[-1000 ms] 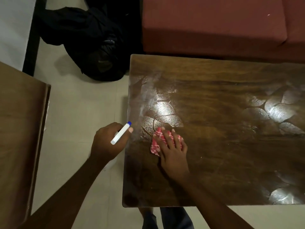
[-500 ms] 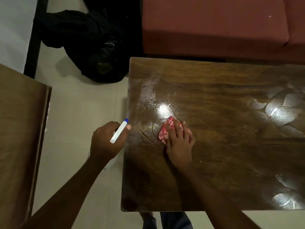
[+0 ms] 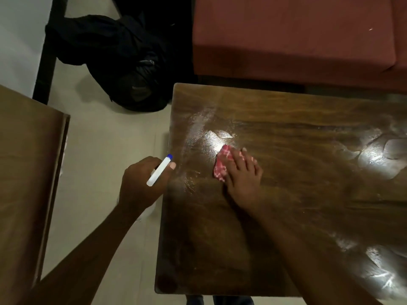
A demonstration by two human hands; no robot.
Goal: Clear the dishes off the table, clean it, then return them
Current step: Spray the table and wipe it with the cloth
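Note:
A dark wooden table fills the right half of the view, its top shiny with wet streaks near the left edge. My right hand lies flat with straight fingers on a red-and-white checked cloth, pressing it onto the tabletop. Just off the table's left edge, over the floor, my left hand grips a white spray bottle with a blue tip. No dishes are in view.
A red sofa stands behind the table. A black bag lies on the pale floor at the back left. Another wooden surface runs along the left side. My legs show below the table's front edge.
My right hand has slid the cloth away from me and to the right across the wet patch. The left hand with the bottle has stayed almost in place.

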